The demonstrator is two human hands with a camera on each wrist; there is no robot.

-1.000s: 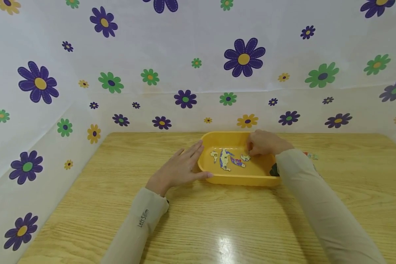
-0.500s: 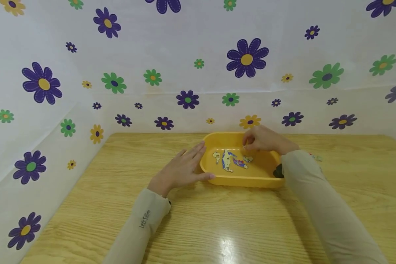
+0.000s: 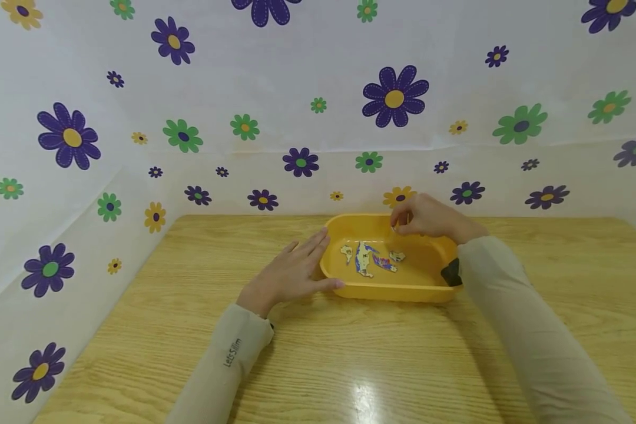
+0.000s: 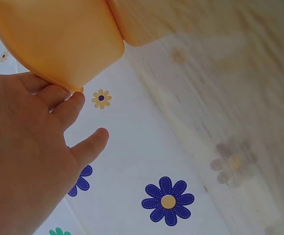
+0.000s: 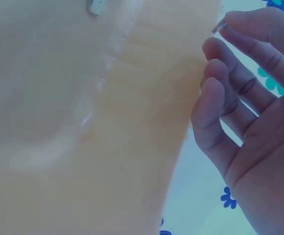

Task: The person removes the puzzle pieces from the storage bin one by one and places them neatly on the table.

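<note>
A yellow plastic tray [image 3: 397, 292] stands near the back of the table in the head view. My left hand [image 3: 286, 274] rests against its left end with fairly straight fingers, the thumb on the front rim. Over the back rim, my right hand [image 3: 429, 217] pinches a small thin piece [image 5: 219, 26] between thumb and index finger; most of it is hidden. Several flat, irregular cut-out pieces lie on the tray floor: a cream one [image 3: 347, 254], a long cream-and-blue one [image 3: 364, 259], a red-and-blue one [image 3: 384, 262] and a small cream one [image 3: 397, 256].
A dark object [image 3: 450, 273] sits at the tray's right end, partly behind the right sleeve. The wooden table [image 3: 307, 359] meets a white flower-printed sheet [image 3: 318, 70] at the back and left.
My right hand has risen from the tray floor to above the back rim, with the small piece pinched in its fingertips. The left hand has stayed on the tray's left end.
</note>
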